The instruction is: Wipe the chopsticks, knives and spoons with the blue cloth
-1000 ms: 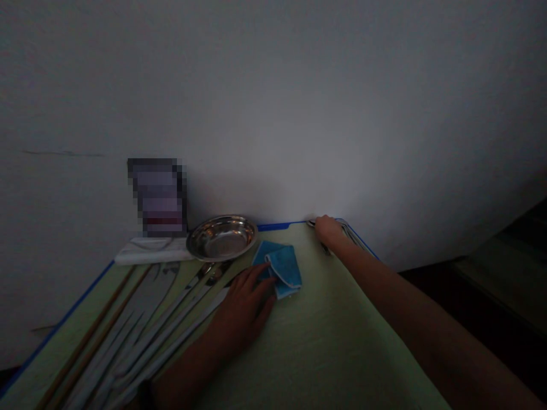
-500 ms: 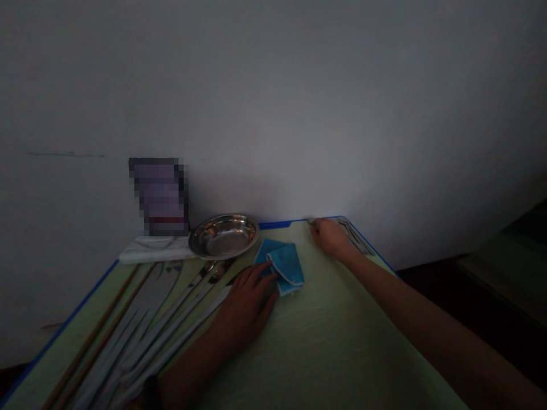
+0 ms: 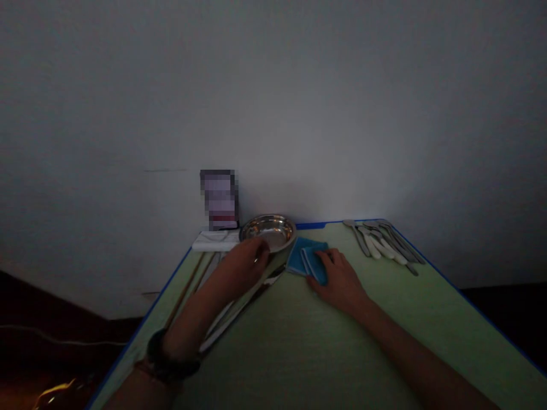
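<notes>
My left hand is over the cutlery on the left, just in front of the shiny metal bowl. Its fingers are bent and pressed together; what they hold, if anything, is too dark to make out, though a small bright glint shows at the fingertips. On the folded blue cloth rests my right hand, with thumb and fingers closed around its right end. A knife lies beside the left hand, pointing towards the cloth. Chopsticks lie further left, partly covered by my left forearm.
Several spoons and forks lie at the table's back right corner. A blurred upright screen stands behind a white flat object against the wall. The green table has a blue edge.
My right hand has left the spoon at the back right and come to the cloth. My left hand has lifted off the cloth's side towards the bowl. The view has shifted left.
</notes>
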`<action>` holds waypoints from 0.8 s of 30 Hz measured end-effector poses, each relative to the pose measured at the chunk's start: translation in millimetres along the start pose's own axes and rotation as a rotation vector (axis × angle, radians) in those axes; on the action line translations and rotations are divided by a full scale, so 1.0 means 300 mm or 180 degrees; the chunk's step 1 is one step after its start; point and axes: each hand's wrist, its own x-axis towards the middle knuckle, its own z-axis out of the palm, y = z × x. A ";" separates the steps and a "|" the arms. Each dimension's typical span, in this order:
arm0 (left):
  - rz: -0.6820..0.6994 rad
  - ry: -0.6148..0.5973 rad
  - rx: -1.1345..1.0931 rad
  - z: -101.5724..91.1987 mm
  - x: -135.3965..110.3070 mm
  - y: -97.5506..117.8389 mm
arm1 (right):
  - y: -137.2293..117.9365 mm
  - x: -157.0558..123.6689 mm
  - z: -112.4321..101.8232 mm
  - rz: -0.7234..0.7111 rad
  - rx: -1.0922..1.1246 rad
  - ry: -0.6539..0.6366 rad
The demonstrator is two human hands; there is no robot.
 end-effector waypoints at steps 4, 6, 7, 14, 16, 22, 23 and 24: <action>-0.0953 -0.0393 0.0629 -0.114 -0.050 -0.176 | 0.010 0.003 0.012 -0.0052 -0.0050 0.0044; -0.1399 -0.0756 0.0843 -0.139 -0.097 -0.262 | 0.012 0.002 0.013 -0.0101 -0.0049 0.0076; -0.1604 -0.0938 0.0906 -0.144 -0.119 -0.297 | 0.012 0.000 0.014 -0.0119 -0.0051 0.0090; -0.2203 -0.2023 0.0579 -0.118 -0.159 -0.373 | 0.012 -0.006 0.017 -0.0120 -0.0078 0.0044; -0.2195 -0.2133 0.0506 -0.113 -0.152 -0.365 | 0.012 -0.007 0.015 -0.0120 -0.0047 0.0046; -0.1923 -0.1886 0.0276 -0.159 -0.178 -0.325 | 0.025 0.002 -0.004 0.0219 0.0507 0.0122; -0.1898 -0.1810 0.0221 -0.176 -0.186 -0.315 | 0.031 0.005 -0.009 0.0300 0.0599 0.0152; -0.1869 -0.1734 0.0140 -0.193 -0.193 -0.304 | 0.036 0.008 -0.014 0.0366 0.0684 0.0190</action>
